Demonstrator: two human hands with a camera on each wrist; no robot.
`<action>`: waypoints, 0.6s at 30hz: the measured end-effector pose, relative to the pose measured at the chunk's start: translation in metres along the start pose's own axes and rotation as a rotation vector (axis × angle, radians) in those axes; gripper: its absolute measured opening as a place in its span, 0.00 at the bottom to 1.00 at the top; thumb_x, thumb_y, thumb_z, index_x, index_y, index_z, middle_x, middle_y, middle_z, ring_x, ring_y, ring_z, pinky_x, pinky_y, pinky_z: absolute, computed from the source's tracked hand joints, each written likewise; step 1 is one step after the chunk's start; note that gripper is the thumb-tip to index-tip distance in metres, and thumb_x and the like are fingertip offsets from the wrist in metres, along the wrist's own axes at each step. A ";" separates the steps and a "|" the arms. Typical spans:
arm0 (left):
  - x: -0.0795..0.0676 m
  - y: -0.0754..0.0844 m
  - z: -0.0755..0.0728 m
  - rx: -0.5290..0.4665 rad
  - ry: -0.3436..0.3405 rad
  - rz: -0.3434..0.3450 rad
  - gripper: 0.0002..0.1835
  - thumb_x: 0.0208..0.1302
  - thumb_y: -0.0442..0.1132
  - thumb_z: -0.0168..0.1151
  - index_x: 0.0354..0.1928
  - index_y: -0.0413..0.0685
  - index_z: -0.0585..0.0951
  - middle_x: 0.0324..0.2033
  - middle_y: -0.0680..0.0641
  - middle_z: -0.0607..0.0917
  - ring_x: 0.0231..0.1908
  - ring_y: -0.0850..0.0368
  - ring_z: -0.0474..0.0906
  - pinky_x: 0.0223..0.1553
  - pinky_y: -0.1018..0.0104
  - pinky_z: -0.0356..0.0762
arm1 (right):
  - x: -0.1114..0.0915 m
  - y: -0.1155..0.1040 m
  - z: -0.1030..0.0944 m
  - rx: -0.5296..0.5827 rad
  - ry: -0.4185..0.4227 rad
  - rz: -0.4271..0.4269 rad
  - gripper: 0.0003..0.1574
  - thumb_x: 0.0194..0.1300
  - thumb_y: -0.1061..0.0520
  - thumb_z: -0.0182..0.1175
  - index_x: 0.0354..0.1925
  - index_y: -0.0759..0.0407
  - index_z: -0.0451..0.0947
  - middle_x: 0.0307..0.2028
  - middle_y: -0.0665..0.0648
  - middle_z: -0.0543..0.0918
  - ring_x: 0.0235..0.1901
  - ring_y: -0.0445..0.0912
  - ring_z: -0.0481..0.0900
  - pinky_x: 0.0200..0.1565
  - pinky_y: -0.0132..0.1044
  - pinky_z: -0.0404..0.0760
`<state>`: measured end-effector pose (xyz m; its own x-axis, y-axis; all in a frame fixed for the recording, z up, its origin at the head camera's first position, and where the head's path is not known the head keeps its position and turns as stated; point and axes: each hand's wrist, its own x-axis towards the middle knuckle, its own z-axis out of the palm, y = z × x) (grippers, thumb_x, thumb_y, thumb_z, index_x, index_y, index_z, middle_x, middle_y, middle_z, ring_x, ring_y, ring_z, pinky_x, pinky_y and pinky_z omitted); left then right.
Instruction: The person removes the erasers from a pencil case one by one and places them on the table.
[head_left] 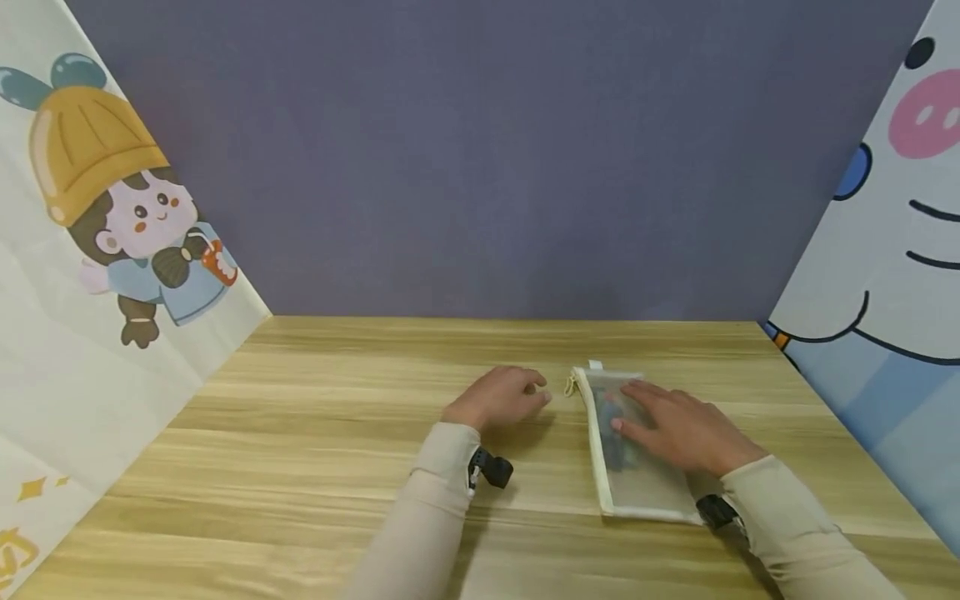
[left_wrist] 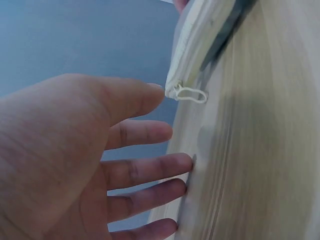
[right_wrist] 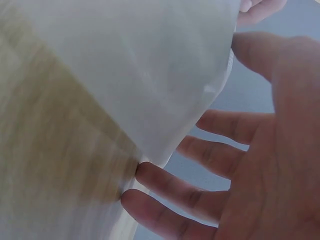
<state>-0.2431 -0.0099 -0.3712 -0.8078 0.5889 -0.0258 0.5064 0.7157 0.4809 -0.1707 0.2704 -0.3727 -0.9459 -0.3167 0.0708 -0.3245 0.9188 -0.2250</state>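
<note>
A translucent zip pouch (head_left: pixel 651 492) with a cream zipper edge lies flat on the wooden table, blurred dark and bluish contents (head_left: pixel 613 437) showing through it. My right hand (head_left: pixel 686 429) rests over the pouch's right part, fingers spread and fairly straight. In the right wrist view, its thumb and fingers lie along the pouch's edge. Just left of the pouch, my left hand (head_left: pixel 498 398) holds nothing, its fingers loosely bent near the tabletop. The left wrist view shows its thumb tip close to the zipper corner, where a cream looped zipper pull (left_wrist: pixel 192 95) sticks out.
The wooden table (head_left: pixel 300 467) meets a grey-purple panel (head_left: pixel 480 167) at the back. A white wall with a cartoon figure (head_left: pixel 142 208) stands on the left, and another cartoon-printed wall (head_left: pixel 885 275) on the right. Each wrist wears a black device (head_left: pixel 495 468).
</note>
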 end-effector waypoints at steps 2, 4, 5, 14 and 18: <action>0.001 0.001 0.002 -0.017 0.003 -0.016 0.23 0.77 0.54 0.51 0.67 0.54 0.77 0.56 0.54 0.83 0.54 0.58 0.79 0.54 0.57 0.76 | 0.000 0.000 0.001 -0.001 -0.004 -0.001 0.51 0.70 0.24 0.45 0.72 0.60 0.66 0.70 0.67 0.67 0.61 0.73 0.69 0.53 0.72 0.68; 0.003 0.003 0.003 -0.029 0.009 -0.028 0.24 0.76 0.54 0.51 0.67 0.55 0.77 0.55 0.54 0.83 0.54 0.58 0.79 0.54 0.57 0.76 | 0.000 0.001 0.001 0.000 -0.007 -0.001 0.51 0.71 0.24 0.46 0.72 0.60 0.66 0.70 0.67 0.67 0.61 0.74 0.69 0.53 0.72 0.69; 0.005 0.004 0.004 -0.033 0.013 -0.029 0.23 0.77 0.54 0.51 0.67 0.54 0.77 0.55 0.54 0.83 0.53 0.58 0.79 0.54 0.57 0.76 | 0.000 0.001 0.001 0.001 -0.009 0.000 0.51 0.71 0.25 0.46 0.72 0.60 0.66 0.70 0.67 0.67 0.61 0.74 0.68 0.53 0.72 0.69; 0.015 0.013 0.011 -0.013 0.041 -0.047 0.22 0.76 0.52 0.52 0.64 0.52 0.79 0.53 0.52 0.84 0.53 0.56 0.80 0.53 0.57 0.77 | -0.001 0.001 0.002 0.016 -0.008 -0.002 0.49 0.71 0.26 0.46 0.72 0.60 0.67 0.70 0.66 0.67 0.63 0.74 0.67 0.55 0.71 0.68; 0.017 0.017 0.011 0.052 0.080 -0.054 0.21 0.76 0.51 0.52 0.63 0.53 0.81 0.53 0.53 0.85 0.53 0.56 0.80 0.52 0.55 0.77 | -0.001 0.000 -0.001 0.031 -0.003 -0.009 0.49 0.72 0.26 0.46 0.71 0.60 0.68 0.70 0.66 0.67 0.63 0.74 0.66 0.57 0.70 0.67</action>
<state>-0.2448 0.0160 -0.3733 -0.8547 0.5187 0.0204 0.4749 0.7655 0.4342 -0.1697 0.2715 -0.3717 -0.9429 -0.3256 0.0703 -0.3325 0.9080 -0.2547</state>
